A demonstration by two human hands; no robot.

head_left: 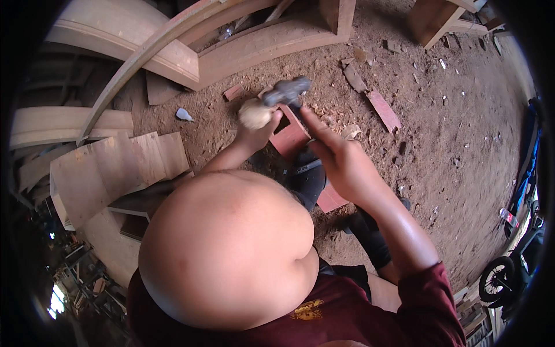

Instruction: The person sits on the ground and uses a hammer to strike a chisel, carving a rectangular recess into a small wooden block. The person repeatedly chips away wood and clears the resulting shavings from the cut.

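My right hand [344,162] is closed round a hammer, its index finger stretched toward the head. The dark metal hammer head [287,91] is blurred by motion and overlaps the top of a pale, round-ended wooden piece [254,114]. That piece is in my closed left hand [261,134]; its lower part is hidden, and I cannot tell whether the hammer touches it. Just right of my left fingers is a reddish wooden block [292,139] with a dark rectangular hole in its upper face. Part of another reddish board [331,199] shows below my right hand.
Pale wooden frames [260,55] curve across the far left, with stacked boards [115,168] below. Chips and a reddish offcut [383,111] lie on the dirt floor [445,139]. A white piece [184,115] lies left. A motorcycle wheel [496,279] is at the right edge.
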